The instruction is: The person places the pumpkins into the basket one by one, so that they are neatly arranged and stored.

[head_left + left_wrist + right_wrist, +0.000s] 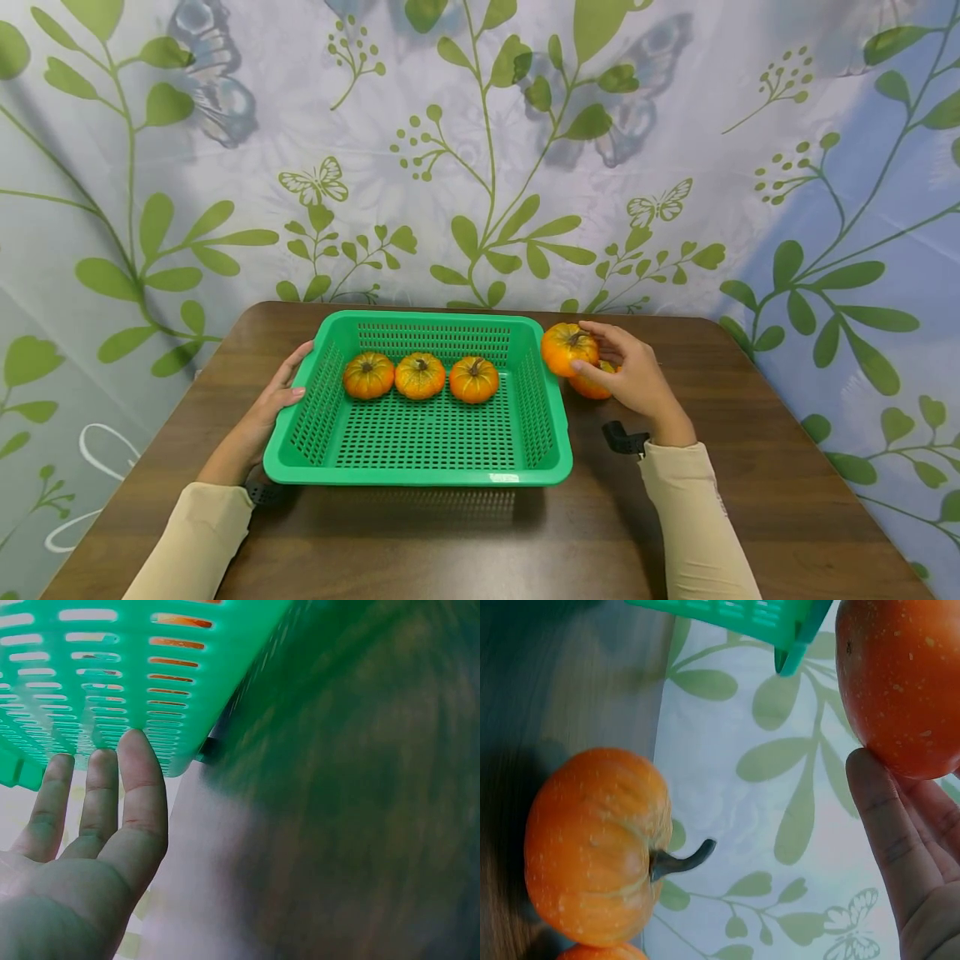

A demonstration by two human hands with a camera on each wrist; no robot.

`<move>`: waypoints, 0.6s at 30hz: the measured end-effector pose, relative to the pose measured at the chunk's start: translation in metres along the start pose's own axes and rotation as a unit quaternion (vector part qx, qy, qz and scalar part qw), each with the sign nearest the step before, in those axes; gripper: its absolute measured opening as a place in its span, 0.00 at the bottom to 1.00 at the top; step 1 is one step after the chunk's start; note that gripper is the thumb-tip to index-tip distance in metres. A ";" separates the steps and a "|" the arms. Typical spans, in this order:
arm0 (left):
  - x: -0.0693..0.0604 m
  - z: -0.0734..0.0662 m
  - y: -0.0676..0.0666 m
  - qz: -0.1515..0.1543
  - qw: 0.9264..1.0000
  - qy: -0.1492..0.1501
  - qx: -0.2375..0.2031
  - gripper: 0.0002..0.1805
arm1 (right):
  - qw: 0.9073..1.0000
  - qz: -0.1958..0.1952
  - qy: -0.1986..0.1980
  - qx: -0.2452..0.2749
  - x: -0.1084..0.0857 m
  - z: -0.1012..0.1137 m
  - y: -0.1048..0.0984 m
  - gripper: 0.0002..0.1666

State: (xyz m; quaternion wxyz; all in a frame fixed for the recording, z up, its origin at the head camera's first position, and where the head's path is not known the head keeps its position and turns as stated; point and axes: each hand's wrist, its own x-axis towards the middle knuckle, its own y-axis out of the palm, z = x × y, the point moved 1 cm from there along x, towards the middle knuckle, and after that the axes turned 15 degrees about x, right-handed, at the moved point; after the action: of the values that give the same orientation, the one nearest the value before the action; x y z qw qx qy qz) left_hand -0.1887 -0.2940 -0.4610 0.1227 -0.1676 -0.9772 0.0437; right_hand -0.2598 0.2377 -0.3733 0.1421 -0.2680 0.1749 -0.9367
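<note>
A green plastic basket (420, 477) with slotted walls holds three small orange pumpkins in a row: a left one (368, 375), a middle one (420, 376) and a right one (473, 380). At its left side is my left hand (272, 408), whose fairly straight fingers (142, 780) touch the outer wall. My right hand (630, 367) grips another pumpkin (564, 350) between thumb and fingers, raised beside the basket's right rim. Below that hand, a further pumpkin (600, 847) with a curved stem lies on the table; part of one more (604, 952) shows at the right wrist view's bottom edge.
The brown wooden table (750, 467) carries everything. Behind it hangs a cloth (420, 208) printed with leaves and butterflies. A black wrist device (624, 437) sits by the right sleeve.
</note>
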 end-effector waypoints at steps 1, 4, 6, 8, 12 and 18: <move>0.000 0.000 0.000 0.001 1.000 0.001 -0.002 0.34 | 1.000 0.002 -0.002 0.003 0.000 0.001 0.001 0.34; 0.000 0.001 -0.001 0.001 1.000 0.002 -0.004 0.34 | 1.000 0.009 -0.007 0.003 0.001 0.002 0.006 0.34; 0.000 0.001 -0.001 0.000 1.000 0.002 -0.002 0.34 | 1.000 0.013 -0.006 0.003 0.001 0.004 0.009 0.35; 0.000 0.001 -0.002 -0.001 1.000 0.000 -0.001 0.34 | 1.000 0.015 -0.004 -0.001 0.002 0.005 0.011 0.34; 0.000 0.001 -0.002 -0.002 1.000 -0.001 -0.006 0.34 | 1.000 0.024 -0.003 -0.005 0.003 0.007 0.016 0.34; 0.001 0.003 -0.003 0.005 1.000 0.010 -0.015 0.34 | 0.999 0.049 -0.016 0.000 0.003 0.010 0.025 0.36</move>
State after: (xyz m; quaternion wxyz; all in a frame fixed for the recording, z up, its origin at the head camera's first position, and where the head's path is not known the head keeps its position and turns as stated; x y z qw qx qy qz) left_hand -0.1913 -0.2962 -0.4637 0.1293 -0.1750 -0.9756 0.0284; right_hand -0.2521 0.2114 -0.3742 0.1903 -0.2737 0.1853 -0.9244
